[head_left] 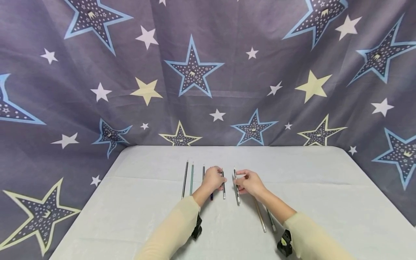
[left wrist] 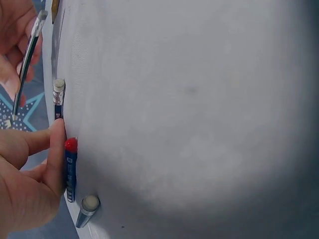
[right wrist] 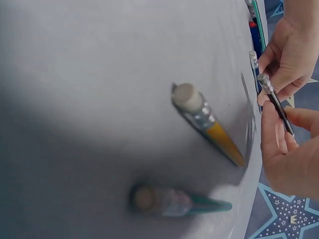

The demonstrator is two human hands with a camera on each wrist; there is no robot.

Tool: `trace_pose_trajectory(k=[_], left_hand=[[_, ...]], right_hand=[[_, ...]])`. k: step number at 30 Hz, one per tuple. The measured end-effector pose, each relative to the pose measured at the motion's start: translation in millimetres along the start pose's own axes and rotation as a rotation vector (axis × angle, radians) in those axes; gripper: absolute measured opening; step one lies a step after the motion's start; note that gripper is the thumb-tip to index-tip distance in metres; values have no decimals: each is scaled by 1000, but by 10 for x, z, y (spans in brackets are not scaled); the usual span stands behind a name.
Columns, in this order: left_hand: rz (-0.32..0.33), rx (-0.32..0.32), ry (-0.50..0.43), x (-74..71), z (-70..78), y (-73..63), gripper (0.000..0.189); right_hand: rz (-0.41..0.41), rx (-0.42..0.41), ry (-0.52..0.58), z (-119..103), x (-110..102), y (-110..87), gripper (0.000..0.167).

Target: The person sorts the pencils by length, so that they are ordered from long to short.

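Observation:
My left hand (head_left: 213, 178) pinches a dark pencil (head_left: 223, 187) with a white eraser end, low at the tabletop. The same dark blue pencil (left wrist: 58, 107) shows in the left wrist view at my fingertips. Beside those fingers lies a blue pencil-like stick (left wrist: 71, 169) with a red end, partly hidden by the left hand in the head view. My right hand (head_left: 250, 183) grips another dark pencil (head_left: 237, 195) between thumb and fingers. In the right wrist view this pencil (right wrist: 277, 105) tilts, apparently raised off the cloth, eraser end toward me.
A black pencil (head_left: 185, 180) and a green pencil (head_left: 191, 178) lie left of the left hand. Under the right forearm are a yellow pencil (right wrist: 227, 144) and a green pencil (right wrist: 212, 205). The white-covered table (head_left: 146, 224) meets a star-patterned curtain (head_left: 227, 83) behind.

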State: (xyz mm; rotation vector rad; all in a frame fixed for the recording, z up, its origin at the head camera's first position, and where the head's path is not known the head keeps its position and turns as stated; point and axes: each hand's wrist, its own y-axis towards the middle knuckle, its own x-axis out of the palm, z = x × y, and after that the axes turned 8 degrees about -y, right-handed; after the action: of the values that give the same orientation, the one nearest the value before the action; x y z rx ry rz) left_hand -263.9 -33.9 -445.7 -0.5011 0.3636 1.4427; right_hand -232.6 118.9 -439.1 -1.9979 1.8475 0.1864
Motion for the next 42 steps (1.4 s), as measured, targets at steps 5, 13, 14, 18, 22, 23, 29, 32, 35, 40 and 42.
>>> trace_pose_trajectory(k=[5, 13, 14, 18, 22, 23, 29, 32, 35, 40, 42], left_hand=[[1, 1, 9, 9, -6, 27, 40], [-7, -16, -24, 18, -34, 63, 40], [-10, -21, -32, 17, -33, 66, 40], [-16, -37, -49, 5, -22, 67, 40], [-16, -36, -51, -12, -12, 64, 40], [-17, -35, -49, -15, -11, 64, 40], [-25, -37, -45, -22, -10, 60, 40], [-22, -33, -42, -20, -16, 58, 40], [-22, -29, -38, -14, -17, 55, 40], [-27, -26, -31, -10, -10, 48, 40], [-28, -28, -33, -8, -5, 49, 40]], right_hand=[[3, -8, -16, -14, 14, 53, 37], [13, 1, -38, -11, 53, 122, 36], [16, 3, -40, -13, 57, 129, 36], [16, 16, -43, -31, 71, 155, 36], [18, 19, -47, -48, 80, 188, 36], [20, 21, -47, -48, 83, 198, 36], [23, 42, -58, -33, 103, 234, 36], [24, 49, -62, -38, 106, 240, 36], [24, 46, -69, -31, 104, 243, 36], [27, 48, -91, -6, 108, 253, 36], [28, 47, -105, -2, 113, 254, 36]])
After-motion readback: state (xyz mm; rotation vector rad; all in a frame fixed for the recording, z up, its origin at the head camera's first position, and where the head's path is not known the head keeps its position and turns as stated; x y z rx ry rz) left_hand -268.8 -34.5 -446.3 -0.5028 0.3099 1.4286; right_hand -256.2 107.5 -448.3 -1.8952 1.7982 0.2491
